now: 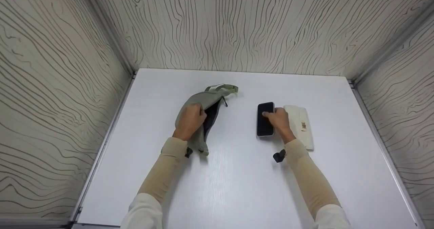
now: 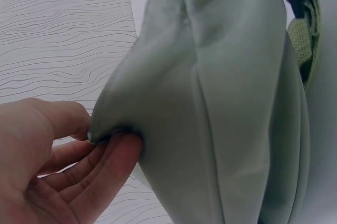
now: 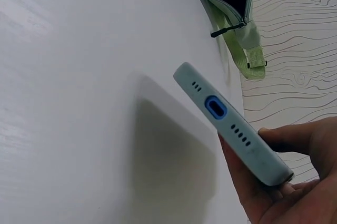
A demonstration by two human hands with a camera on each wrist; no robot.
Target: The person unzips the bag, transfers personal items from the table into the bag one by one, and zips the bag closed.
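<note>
- A sage-green waist bag (image 1: 202, 99) is lying on a white table (image 1: 230, 174), its zipped mouth gaping in a long curve that is showing a dark lining (image 1: 212, 115).
- The person's left hand (image 1: 190, 120) is pinching a fold of the bag's outer fabric, thumb and fingers closed together on the cloth.
- The right hand (image 1: 280, 120) is gripping a smartphone (image 1: 263, 125) to the right of the bag, well apart from it; the thumb is lying across the dark screen, the fingers are supporting the far side, and a separate shadow is showing that the phone is raised off the table.
- The step in hand appears to be spreading the bag's mouth with the phone lifted and ready. The next move seems to call for a wide, steady opening and the phone turned lengthwise to match the slit.
- The bag's fabric is looking smooth, thin and limp, creasing softly beside a raised seam; a slim black zip pull (image 3: 226, 30) is hanging at the mouth's far end, where a ribbed yellow-green strap (image 1: 232, 87) is looping beyond.
- The phone is forming a rigid, round-cornered slab, its pale mint edge framing a blue-ringed charging port (image 3: 216, 107) between rows of small holes.
- Farther right of the bag, beyond the phone, a flat cream wallet (image 1: 298, 120) is resting, carrying a small gold-toned emblem (image 1: 303, 126).
</note>
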